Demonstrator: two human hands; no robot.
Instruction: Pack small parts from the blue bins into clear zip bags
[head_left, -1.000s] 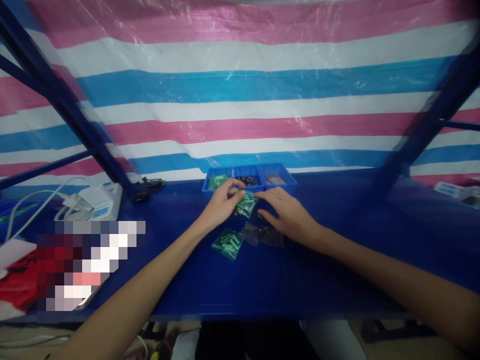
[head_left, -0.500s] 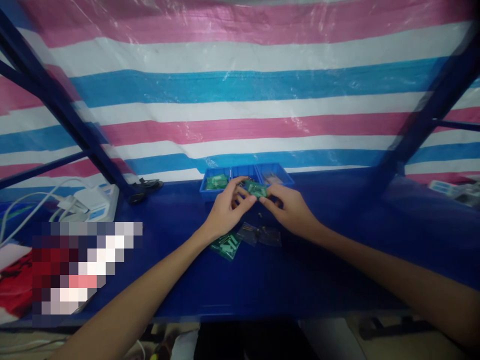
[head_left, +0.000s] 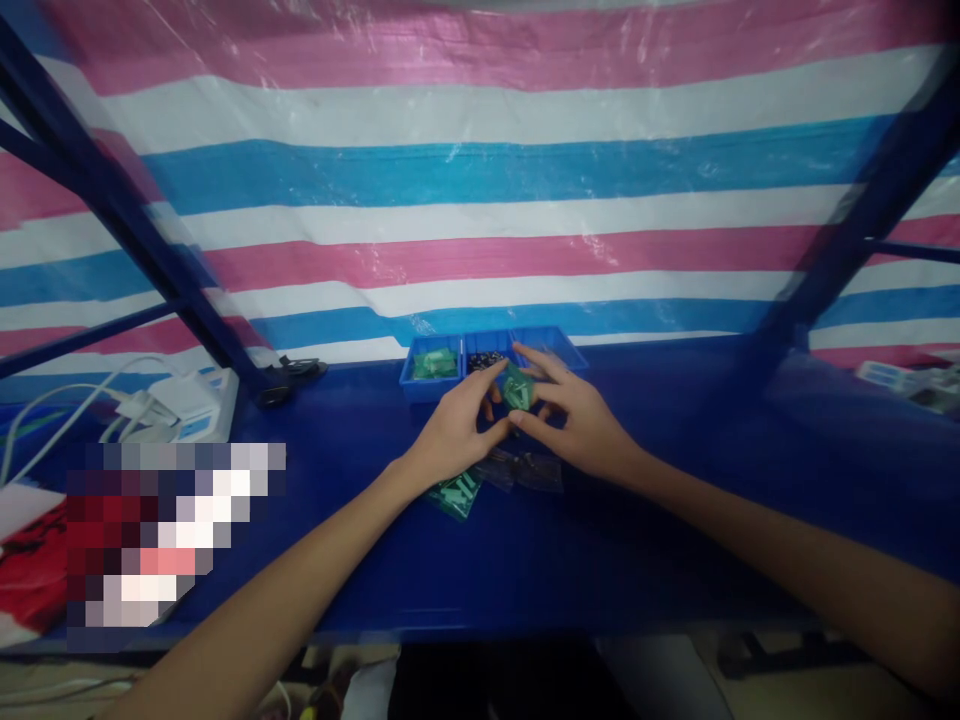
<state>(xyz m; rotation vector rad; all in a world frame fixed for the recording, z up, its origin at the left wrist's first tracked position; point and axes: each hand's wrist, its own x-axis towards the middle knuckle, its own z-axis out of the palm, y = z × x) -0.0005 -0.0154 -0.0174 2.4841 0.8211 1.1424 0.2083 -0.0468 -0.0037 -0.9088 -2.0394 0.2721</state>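
A small green plastic bag (head_left: 517,388) with pale pieces inside is held up between my two hands, above the table. My left hand (head_left: 459,425) curls round its left side, thumb below and fingertips at the upper edge. On the other side my right hand (head_left: 571,415) grips it, thumb at the lower edge and some fingers spread behind. Under my left wrist lies another green bag (head_left: 457,495) with light strips in it. Small clear bags (head_left: 538,472) rest on the table just below my hands.
Behind my hands stands a blue divided tray (head_left: 409,378) with green bags, small dark parts and clear bags. A white power strip (head_left: 217,405) with cables and a black object (head_left: 274,397) are at left. Blue frame posts flank the striped sheet (head_left: 480,180).
The green bag has turned more upright between my hands. My right fingers have spread and lifted, and my left hand has shifted slightly, so the dark parts in the tray's middle now show.
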